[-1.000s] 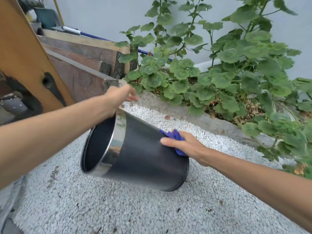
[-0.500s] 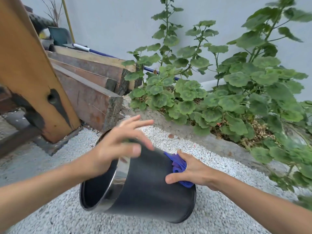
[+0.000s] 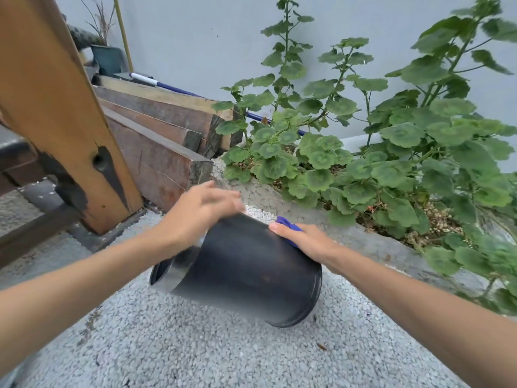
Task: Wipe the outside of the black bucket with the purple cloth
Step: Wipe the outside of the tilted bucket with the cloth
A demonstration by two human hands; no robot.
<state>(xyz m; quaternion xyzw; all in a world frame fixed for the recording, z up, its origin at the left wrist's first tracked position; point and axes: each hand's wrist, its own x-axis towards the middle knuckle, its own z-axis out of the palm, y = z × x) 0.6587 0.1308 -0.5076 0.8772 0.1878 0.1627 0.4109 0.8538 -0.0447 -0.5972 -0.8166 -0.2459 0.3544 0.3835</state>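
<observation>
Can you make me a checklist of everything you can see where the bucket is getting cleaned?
Surface: pale pebbled ground.
Job's things: black bucket tipped on its side, mouth toward the left; purple cloth against its upper wall.
Clutter: stacked timber beams, leaning wooden board, blue-handled pole.
Hands: left hand on the bucket near its rim, blurred; right hand presses the cloth on.
Cables: nothing seen.
Surroundings: leafy plants in a concrete bed, grey wall.

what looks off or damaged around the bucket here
The orange-brown wooden board leaning at left has a dark, charred-looking gouge with a hole. The black plastic bucket is tipped only because both hands hold it.
</observation>
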